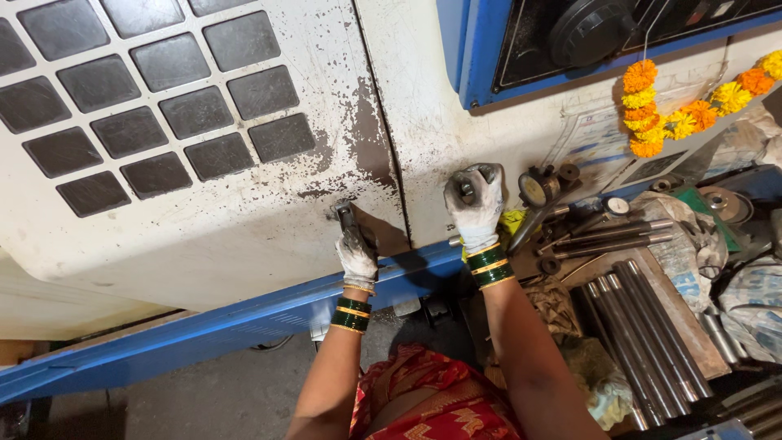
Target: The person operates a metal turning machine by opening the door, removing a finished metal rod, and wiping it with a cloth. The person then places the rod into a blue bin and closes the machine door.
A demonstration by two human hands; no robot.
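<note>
Red patterned cloth [432, 403] fills the near edge, and both gloved hands reach up to the machine. Left hand [356, 254] has its fingers closed around the dark door handle [345, 217] on the white sliding door [204, 220], as if to haul it sideways. Right hand [474, 202] is clenched on a small metal part [467, 191] against the fixed panel, steel rods [643, 326] lying just beside.

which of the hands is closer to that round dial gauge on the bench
Right. The right hand is closed on a small metal part just left of the dial gauge. The left hand grips the door handle, farther left beyond the door seam.
</note>
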